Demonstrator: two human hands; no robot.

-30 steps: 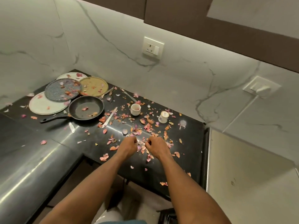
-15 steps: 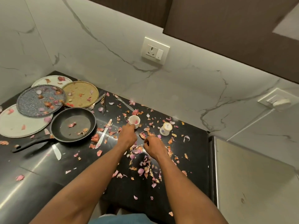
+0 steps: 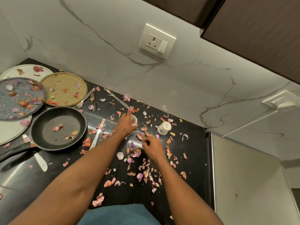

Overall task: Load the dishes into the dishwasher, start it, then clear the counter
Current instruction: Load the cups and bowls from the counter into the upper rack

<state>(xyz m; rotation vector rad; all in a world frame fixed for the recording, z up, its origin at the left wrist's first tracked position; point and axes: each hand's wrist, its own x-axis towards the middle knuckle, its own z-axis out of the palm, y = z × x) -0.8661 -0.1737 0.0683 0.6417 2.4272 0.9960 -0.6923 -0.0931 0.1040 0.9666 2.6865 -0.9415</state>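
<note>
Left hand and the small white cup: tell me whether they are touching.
Touching. The head view shows the left hand lying against the small white cup, its fingers over the near rim and side with no gap. Whether it actually grips the cup is not clear.

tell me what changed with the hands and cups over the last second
The left hand reached forward from the near pile of onion peels to the small white cup and now holds a peel over it. The right hand moved forward slightly and pinches at peels on the black counter. The cup, the floral cup, the frying pan and the plates stayed put.
</note>
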